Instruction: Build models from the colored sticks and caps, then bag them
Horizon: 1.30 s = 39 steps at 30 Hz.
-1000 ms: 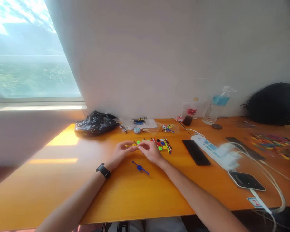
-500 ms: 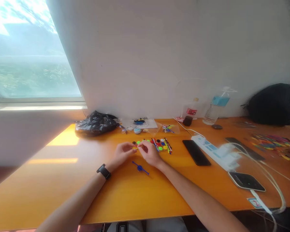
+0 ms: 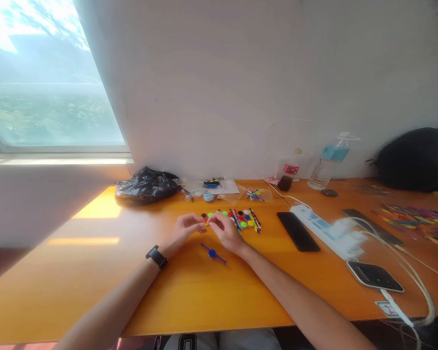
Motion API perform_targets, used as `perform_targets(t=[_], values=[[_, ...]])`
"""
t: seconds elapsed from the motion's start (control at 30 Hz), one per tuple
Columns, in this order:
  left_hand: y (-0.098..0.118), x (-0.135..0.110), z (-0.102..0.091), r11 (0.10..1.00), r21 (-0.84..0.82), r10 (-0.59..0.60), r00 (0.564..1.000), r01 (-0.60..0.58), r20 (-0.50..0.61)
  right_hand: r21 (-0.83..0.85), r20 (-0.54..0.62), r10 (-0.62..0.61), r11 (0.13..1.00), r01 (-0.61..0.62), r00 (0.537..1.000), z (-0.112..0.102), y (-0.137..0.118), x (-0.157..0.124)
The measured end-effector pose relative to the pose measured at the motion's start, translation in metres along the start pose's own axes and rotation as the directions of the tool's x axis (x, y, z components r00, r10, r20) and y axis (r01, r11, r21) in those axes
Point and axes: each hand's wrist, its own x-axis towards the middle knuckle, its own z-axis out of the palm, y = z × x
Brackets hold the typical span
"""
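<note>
Both my hands meet over the middle of the table [image 3: 160, 301], fingertips almost touching. My left hand [image 3: 185, 230], with a black watch [image 3: 156, 256] on its wrist, pinches a small yellow plastic piece [image 3: 206, 224]. My right hand [image 3: 227, 234] grips the same piece from the other side; the fingers cover most of it. Nearer to me lies a blue rod with a round disc [image 3: 212, 253] at its middle. Just beyond my fingers are several coloured discs [image 3: 244, 224] and bundled thin plastic sticks [image 3: 254, 220], partly hidden by my right hand.
At the back left rests a black plastic bag [image 3: 146, 187]. Beside it are a white paper [image 3: 228, 186] and a small bag of sticks [image 3: 255, 194]. To the right lie a black phone [image 3: 298, 231], a power strip [image 3: 316, 222], cables, another device [image 3: 374, 276] and a bottle [image 3: 319, 174].
The view has shifted very slightly. My hands stay together in the same place, with the fingers moving a little around the yellow piece. The blue rod lies as before.
</note>
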Motion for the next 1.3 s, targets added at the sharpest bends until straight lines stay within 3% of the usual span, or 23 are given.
perform_targets(t=[0.2, 0.33, 0.47, 0.67, 0.83, 1.07, 1.2, 1.3], values=[[0.005, 0.002, -0.001, 0.961, -0.255, -0.09, 0.994, 0.104, 0.066, 0.113, -0.028, 0.112, 0.988, -0.108, 0.993, -0.002, -0.002, 0.002], [0.0, 0.003, -0.004, 0.944, -0.31, -0.101, 0.993, 0.116, 0.063, 0.0, -0.128, 0.051, 0.999, -0.051, 0.991, -0.006, -0.006, 0.004], [-0.005, 0.005, -0.006, 0.963, -0.254, -0.089, 0.996, 0.09, 0.016, 0.041, -0.137, 0.1, 0.995, -0.095, 0.985, -0.01, -0.009, 0.005], [-0.01, 0.008, -0.01, 0.988, -0.138, -0.085, 0.99, 0.069, -0.113, 0.223, 0.09, 0.283, 0.929, -0.296, 0.955, -0.012, -0.014, 0.002], [-0.01, 0.008, -0.011, 0.99, -0.122, -0.095, 0.984, 0.076, -0.151, 0.267, 0.035, 0.278, 0.923, -0.277, 0.96, -0.014, -0.012, 0.004], [-0.007, 0.008, -0.01, 0.979, -0.185, -0.114, 0.982, 0.085, -0.15, -0.032, 0.152, 0.082, 0.996, -0.078, 0.985, -0.015, -0.012, 0.002], [-0.004, 0.009, -0.01, 0.971, -0.224, -0.127, 0.978, 0.089, -0.163, -0.26, 0.301, 0.087, 0.966, -0.007, 0.95, -0.016, -0.015, -0.007], [-0.004, 0.009, -0.011, 0.966, -0.25, -0.113, 0.981, 0.072, -0.157, -0.343, 0.426, 0.112, 0.938, 0.046, 0.898, -0.018, -0.017, -0.01]])
